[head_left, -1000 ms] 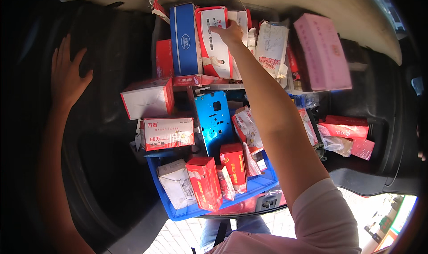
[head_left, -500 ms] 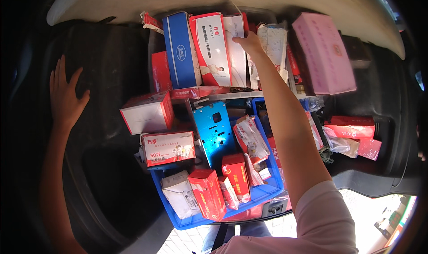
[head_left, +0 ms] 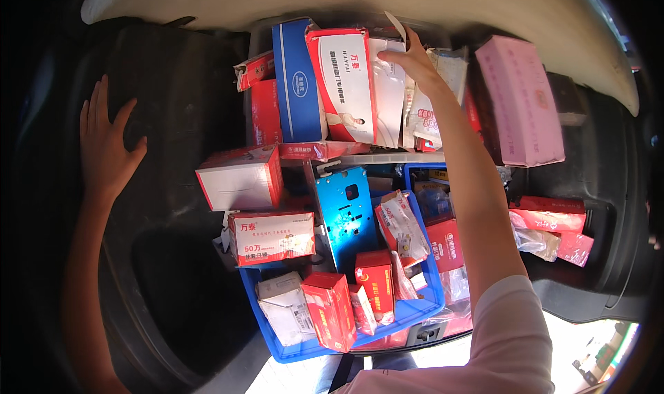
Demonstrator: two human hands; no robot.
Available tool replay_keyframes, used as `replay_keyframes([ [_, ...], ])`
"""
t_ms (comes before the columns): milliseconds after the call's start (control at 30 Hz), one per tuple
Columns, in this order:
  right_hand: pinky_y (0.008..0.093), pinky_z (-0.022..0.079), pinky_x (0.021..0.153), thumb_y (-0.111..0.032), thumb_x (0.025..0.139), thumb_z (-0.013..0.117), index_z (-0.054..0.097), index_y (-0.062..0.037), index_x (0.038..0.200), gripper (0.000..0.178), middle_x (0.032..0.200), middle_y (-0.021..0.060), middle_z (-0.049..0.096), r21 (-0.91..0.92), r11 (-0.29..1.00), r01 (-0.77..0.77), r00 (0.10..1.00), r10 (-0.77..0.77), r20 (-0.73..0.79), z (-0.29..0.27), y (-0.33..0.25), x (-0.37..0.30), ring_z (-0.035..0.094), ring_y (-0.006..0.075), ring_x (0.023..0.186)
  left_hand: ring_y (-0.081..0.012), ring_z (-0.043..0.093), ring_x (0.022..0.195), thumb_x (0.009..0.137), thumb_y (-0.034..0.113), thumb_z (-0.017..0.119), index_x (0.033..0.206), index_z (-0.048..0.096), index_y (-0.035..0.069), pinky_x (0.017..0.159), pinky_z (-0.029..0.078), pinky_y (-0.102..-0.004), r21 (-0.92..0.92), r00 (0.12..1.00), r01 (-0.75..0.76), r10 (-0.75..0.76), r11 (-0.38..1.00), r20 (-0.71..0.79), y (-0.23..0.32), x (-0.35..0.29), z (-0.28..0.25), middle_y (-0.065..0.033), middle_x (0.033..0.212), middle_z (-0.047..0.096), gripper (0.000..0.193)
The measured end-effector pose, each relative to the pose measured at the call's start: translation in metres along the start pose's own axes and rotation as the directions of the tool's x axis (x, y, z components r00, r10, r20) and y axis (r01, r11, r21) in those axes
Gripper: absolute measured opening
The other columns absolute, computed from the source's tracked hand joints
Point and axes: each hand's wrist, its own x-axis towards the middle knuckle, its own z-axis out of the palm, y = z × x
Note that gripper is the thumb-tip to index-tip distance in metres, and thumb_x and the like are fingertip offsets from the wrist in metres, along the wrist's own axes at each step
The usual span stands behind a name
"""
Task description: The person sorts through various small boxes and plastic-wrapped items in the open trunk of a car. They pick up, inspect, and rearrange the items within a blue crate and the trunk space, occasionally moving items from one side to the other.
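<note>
My right hand (head_left: 415, 59) reaches into the far bin and closes on the top edge of a white box (head_left: 389, 110). Its thumb lies on the box's front, and the other fingers are partly hidden behind. A pale flap (head_left: 395, 25) sticks up beside the fingers. Left of that box stand a red-and-white box (head_left: 342, 83) and a tall blue box (head_left: 299, 83); a worn white carton (head_left: 441, 83) is on its right. My left hand (head_left: 107, 142) is spread open against the dark trunk lining at the left, holding nothing.
Nearer to me, a blue tray (head_left: 408, 316) carries several red and white boxes and a shiny blue metal plate (head_left: 346, 214). A pink box (head_left: 522, 104) stands at the right of the far bin. Red packages (head_left: 550, 214) lie in the right-hand recess.
The whole view has shifted, so the boxes appear slightly farther right and lower. My right hand stays at the white box, with more of its fingers showing above the edge. The left hand stays spread.
</note>
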Motion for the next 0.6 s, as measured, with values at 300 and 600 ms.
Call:
replay_keyframes([
  [300,0.0340,0.041,0.091,-0.011,0.059,0.078,0.031,0.0004,0.129,0.085,0.116,0.0165,0.050,-0.112,0.941,0.319,0.915,-0.337,-0.221,0.003,-0.019,-0.094,0.052,0.0269,0.106,-0.0266,0.022,0.134,0.069,0.016,0.071,0.117,0.055,0.010,0.109,0.022,-0.0435,-0.009,1.000,0.024,-0.024,1.000,-0.016,0.008,0.004,-0.006,-0.0123,0.144,0.021,0.050],
  [600,0.0339,0.049,0.074,-0.007,0.075,0.063,0.060,-0.0001,0.097,0.023,0.097,0.0092,0.061,0.207,0.864,0.460,0.747,-0.251,-0.615,-0.114,-0.116,-0.288,0.059,0.0192,0.089,-0.0261,0.022,0.134,0.074,0.022,0.067,0.121,0.052,0.012,0.110,0.021,-0.0421,0.038,0.996,0.069,-0.070,0.997,0.052,0.002,-0.001,-0.007,-0.0130,0.144,0.022,0.049],
])
